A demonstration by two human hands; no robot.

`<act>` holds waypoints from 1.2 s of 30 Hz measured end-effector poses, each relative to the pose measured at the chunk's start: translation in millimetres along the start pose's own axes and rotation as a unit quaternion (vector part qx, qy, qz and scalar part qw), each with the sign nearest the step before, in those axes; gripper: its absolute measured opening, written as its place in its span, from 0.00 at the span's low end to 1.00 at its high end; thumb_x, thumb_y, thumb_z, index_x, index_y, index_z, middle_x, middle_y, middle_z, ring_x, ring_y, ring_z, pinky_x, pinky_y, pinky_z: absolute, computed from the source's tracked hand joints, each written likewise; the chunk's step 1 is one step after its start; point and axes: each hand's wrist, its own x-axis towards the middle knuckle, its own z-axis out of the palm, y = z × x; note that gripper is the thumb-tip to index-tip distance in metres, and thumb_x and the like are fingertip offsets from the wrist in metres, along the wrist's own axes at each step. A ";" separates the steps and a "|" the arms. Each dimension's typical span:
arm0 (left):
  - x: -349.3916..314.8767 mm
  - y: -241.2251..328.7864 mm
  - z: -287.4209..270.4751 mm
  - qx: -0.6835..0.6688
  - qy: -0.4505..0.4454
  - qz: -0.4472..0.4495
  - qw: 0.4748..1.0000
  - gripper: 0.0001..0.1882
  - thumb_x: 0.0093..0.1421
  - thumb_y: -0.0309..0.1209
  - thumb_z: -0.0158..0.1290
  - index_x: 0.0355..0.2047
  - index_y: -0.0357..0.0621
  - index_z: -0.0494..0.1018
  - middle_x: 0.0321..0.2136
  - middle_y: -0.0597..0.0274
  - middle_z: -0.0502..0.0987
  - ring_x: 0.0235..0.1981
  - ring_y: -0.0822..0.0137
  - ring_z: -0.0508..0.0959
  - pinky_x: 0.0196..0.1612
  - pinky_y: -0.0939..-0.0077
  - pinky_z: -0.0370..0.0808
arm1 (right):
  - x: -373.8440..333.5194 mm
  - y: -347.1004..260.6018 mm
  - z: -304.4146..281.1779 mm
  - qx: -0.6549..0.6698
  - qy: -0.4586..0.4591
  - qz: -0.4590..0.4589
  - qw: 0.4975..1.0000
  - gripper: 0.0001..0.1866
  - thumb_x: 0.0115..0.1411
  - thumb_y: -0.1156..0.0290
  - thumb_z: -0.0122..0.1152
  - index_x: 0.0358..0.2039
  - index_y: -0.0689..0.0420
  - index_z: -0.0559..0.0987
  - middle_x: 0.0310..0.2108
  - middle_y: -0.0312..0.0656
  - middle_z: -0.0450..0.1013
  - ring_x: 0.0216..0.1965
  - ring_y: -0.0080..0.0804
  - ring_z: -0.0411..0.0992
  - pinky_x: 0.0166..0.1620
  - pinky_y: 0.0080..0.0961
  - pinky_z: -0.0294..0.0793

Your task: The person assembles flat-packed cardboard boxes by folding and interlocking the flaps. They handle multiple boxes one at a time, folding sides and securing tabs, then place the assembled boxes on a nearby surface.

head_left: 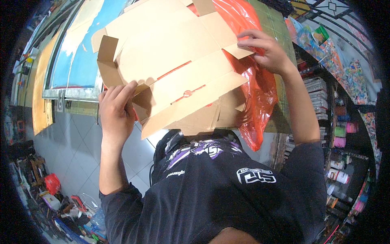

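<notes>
A partly folded brown cardboard box (166,44) lies in front of me, plain inside up, its side flaps standing at several corners. Two slits in its near panels show red through them. My left hand (117,105) is closed on the near left corner, fingers curled over a small flap. At the right side, my right hand (268,53) pinches another flap between thumb and fingers. Beneath the near edge, close to my body, more brown cardboard (199,122) shows; whether it is a separate piece I cannot tell. A shiny red plastic bag (264,101) lies under and beside the box.
A metal-edged frame with a blue and cream panel (81,61) stands on the left. The greenish tabletop (284,81) shows at right. Shelves with jars (338,175) line the right side; tools and bottles (53,201) clutter the lower left floor.
</notes>
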 end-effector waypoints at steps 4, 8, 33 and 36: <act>0.5 -0.8 1.3 -0.017 0.002 -0.001 1.000 0.19 0.47 0.15 0.49 0.41 0.43 0.73 0.28 0.59 0.74 0.34 0.58 0.72 0.39 0.68 0.62 | 18.9 -4.4 8.0 0.072 0.051 0.015 0.996 0.11 0.49 0.85 0.58 0.35 0.62 0.79 0.36 0.41 0.75 0.40 0.29 0.73 0.44 0.23 0.72; -1.4 -0.8 0.1 -0.023 -0.001 -0.010 1.000 0.18 0.48 0.15 0.49 0.40 0.43 0.73 0.28 0.59 0.74 0.34 0.58 0.72 0.39 0.69 0.63 | 40.3 -33.9 19.3 0.107 0.050 0.046 0.992 0.06 0.51 0.78 0.63 0.31 0.63 0.79 0.30 0.40 0.77 0.32 0.25 0.73 0.36 0.21 0.71; 8.0 -16.7 -10.9 -0.063 -0.085 0.041 0.994 0.21 0.46 0.20 0.51 0.44 0.39 0.70 0.31 0.55 0.72 0.34 0.54 0.68 0.40 0.64 0.64 | 41.3 -62.8 30.9 -0.034 0.037 0.033 0.998 0.05 0.47 0.75 0.62 0.28 0.58 0.80 0.25 0.43 0.75 0.26 0.37 0.75 0.30 0.26 0.73; 9.5 -24.3 -22.4 -0.130 -0.143 0.089 0.977 0.31 0.45 0.38 0.57 0.48 0.35 0.66 0.36 0.49 0.70 0.37 0.50 0.66 0.43 0.62 0.63 | 38.6 -65.5 33.4 -0.024 0.061 0.050 0.997 0.06 0.46 0.74 0.63 0.28 0.57 0.80 0.26 0.43 0.75 0.26 0.36 0.75 0.30 0.25 0.74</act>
